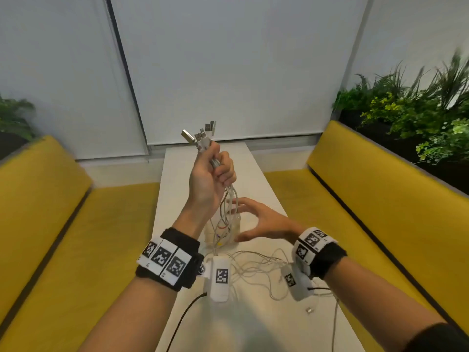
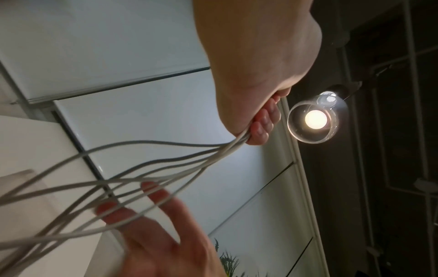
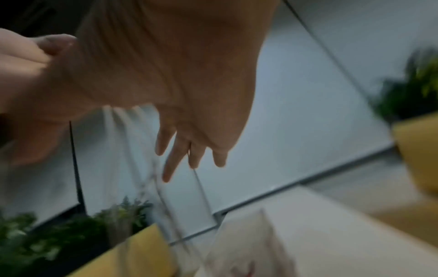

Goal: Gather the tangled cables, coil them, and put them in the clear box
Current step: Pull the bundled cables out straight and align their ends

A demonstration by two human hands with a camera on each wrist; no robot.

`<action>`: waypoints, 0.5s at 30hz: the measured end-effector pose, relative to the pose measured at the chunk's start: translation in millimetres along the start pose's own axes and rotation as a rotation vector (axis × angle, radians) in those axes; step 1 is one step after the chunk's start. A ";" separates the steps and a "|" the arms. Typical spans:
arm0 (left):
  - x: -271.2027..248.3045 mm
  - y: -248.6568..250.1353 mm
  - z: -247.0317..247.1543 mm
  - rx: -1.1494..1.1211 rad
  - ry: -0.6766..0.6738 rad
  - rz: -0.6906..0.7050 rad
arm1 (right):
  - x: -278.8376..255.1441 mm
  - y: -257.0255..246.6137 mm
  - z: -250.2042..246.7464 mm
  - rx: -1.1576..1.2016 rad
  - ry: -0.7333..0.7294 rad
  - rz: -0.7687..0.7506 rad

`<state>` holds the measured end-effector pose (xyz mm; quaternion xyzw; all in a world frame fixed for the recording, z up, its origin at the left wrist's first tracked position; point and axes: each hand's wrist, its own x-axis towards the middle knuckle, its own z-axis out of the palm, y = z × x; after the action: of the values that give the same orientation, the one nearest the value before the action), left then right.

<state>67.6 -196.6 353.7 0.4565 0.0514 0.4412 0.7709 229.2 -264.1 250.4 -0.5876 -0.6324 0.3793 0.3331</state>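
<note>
Several cables (image 1: 229, 199) bunched plug-ends-up in left hand (image 1: 212, 179), fisted tight; tails trailing across table (image 1: 256, 323). Right hand (image 1: 264, 222) spread wide beside strands, gripping nothing. Risk: loops snagging, toppling clear box (image 1: 237, 232) beneath.

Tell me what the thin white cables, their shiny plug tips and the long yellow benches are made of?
Thin white cables: probably rubbery plastic; smooth, matte, bending in loose loops.
Shiny plug tips: likely metal; silvery, glinting above the left hand.
Long yellow benches: apparently fabric upholstery; dull, no shine, soft-looking edges.
</note>
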 end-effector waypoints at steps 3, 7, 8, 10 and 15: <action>2.7 -0.4 7.0 -0.042 0.020 -0.019 | 6.5 -3.1 27.9 0.297 0.070 -0.037; 3.6 24.2 9.7 -0.092 0.011 0.061 | 7.1 12.8 40.5 0.448 0.095 0.057; 4.1 33.4 9.1 -0.105 0.011 0.092 | 5.0 17.8 41.1 0.422 0.095 0.098; 4.6 51.3 7.9 -0.119 0.017 0.148 | -1.0 29.8 38.6 0.356 0.076 0.149; -2.3 88.8 3.5 -0.147 -0.005 0.270 | -11.5 57.6 3.8 -0.286 0.130 0.149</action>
<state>11.7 -183.4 421.5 0.4029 -0.0449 0.5424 0.7358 255.2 -274.7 198.7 -0.6974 -0.6118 0.2702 0.2574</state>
